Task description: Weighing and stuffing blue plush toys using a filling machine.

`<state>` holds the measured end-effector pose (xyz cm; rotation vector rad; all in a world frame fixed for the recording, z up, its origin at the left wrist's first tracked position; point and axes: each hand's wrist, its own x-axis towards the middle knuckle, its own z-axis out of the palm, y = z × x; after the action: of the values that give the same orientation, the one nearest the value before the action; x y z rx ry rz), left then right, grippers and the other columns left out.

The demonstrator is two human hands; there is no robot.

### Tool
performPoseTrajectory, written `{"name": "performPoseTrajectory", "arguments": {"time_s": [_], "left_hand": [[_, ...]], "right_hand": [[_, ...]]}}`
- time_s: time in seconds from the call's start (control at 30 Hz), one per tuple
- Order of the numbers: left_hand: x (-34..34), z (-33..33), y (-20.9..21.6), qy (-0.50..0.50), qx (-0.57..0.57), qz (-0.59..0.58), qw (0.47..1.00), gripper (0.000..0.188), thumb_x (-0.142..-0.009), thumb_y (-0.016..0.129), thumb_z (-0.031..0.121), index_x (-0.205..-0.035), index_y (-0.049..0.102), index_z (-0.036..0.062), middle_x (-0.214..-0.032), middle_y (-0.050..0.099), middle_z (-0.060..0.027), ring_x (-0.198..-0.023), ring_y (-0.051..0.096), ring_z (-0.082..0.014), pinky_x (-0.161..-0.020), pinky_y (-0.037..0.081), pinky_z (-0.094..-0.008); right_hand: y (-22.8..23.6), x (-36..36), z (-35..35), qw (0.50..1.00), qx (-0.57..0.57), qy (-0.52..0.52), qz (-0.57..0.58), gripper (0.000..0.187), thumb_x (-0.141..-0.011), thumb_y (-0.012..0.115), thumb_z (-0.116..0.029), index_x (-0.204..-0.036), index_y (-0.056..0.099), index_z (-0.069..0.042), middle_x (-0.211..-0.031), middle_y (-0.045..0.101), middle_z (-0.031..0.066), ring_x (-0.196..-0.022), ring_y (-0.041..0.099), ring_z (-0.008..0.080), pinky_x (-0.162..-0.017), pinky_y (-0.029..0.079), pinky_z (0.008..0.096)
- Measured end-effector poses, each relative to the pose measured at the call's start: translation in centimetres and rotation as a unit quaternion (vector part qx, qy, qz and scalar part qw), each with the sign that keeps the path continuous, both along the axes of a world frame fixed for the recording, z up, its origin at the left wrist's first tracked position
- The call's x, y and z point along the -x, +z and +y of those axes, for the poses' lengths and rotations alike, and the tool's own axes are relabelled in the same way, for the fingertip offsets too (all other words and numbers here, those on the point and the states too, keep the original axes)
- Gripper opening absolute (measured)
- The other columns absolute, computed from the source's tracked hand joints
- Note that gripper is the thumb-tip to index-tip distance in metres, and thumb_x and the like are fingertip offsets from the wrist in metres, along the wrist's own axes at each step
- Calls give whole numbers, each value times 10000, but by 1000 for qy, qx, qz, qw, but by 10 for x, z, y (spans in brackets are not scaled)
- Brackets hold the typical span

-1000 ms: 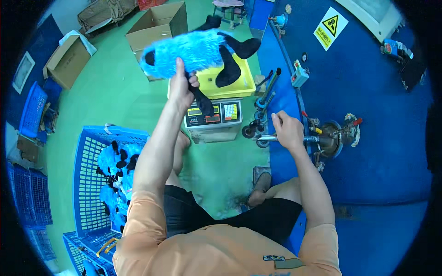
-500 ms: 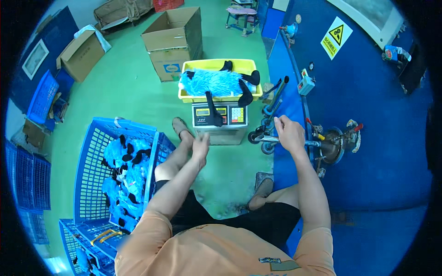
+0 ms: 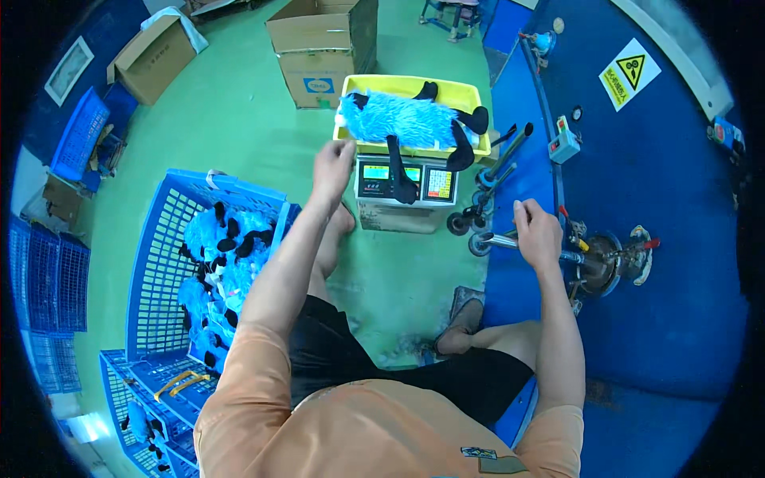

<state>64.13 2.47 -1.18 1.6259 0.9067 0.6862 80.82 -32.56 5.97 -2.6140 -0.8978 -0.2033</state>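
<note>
My left hand [image 3: 333,169] is closed, with curled fingers beside the left end of a yellow tray [image 3: 484,119]; whatever it may hold is hidden. In the tray lies a furry blue plush toy [image 3: 402,119] with black limbs, one hanging over the front. Under the tray stands a digital scale [image 3: 374,190] with a keypad. Over to the right, my right hand [image 3: 539,235] is closed above a metal nozzle pipe [image 3: 498,240], its fingers bunched together. The hand covers part of the pipe, so whether it grips anything does not show.
A blue basket [image 3: 151,263] full of blue plush pieces [image 3: 231,255] stands at my left. Behind the tray sits an open cardboard box [image 3: 319,64]. Blue machine panels [image 3: 637,191] with a valve fitting [image 3: 602,267] line the right side. Caster wheels [image 3: 470,223] lie beside the scale.
My left hand has moved forward, from in front of the scale to the tray's left end. My right hand stays by the nozzle pipe. The whole view has shifted slightly.
</note>
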Motion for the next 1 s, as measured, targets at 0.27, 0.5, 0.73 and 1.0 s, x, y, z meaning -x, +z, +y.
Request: {"name": "performPoseTrajectory", "arguments": {"time_s": [0.27, 0.5, 0.73, 1.0], "left_hand": [[-53, -13, 36, -111, -11, 142, 983, 420, -938, 613, 354, -902, 712, -53, -816, 681, -115, -719, 585, -173, -684, 487, -297], [-80, -8, 76, -87, 306, 111, 942, 358, -948, 603, 327, -878, 691, -12, -735, 621, -64, -670, 548, -138, -642, 461, -269], [10, -46, 95, 33, 149, -397, 905, 282, -966, 579, 301, -928, 668, 37, -728, 574, -18, -638, 494, -96, -591, 409, -246], [301, 21, 64, 290, 158, -477, 814, 187, -965, 594, 251, -1017, 624, 74, -912, 641, -50, -789, 595, -150, -770, 474, -290]], "right_hand": [[7, 1, 0, 1000, 5, -21, 8, 329, -983, 545, -358, -837, 638, -78, -670, 655, 105, -614, 611, 375, -591, 456, 466], [5, -1, 0, 1000, 16, -16, 0, 349, -988, 535, -359, -831, 643, -67, -677, 666, 81, -614, 611, 335, -608, 456, 439], [-1, -3, -2, 999, 25, 14, 16, 399, -997, 492, -414, -852, 622, -66, -740, 667, 183, -678, 597, 450, -630, 452, 521], [-15, -15, -24, 991, 128, 38, 7, 522, -1053, 362, -438, -1052, 681, -26, -997, 715, 173, -844, 629, 410, -731, 468, 477]]}}
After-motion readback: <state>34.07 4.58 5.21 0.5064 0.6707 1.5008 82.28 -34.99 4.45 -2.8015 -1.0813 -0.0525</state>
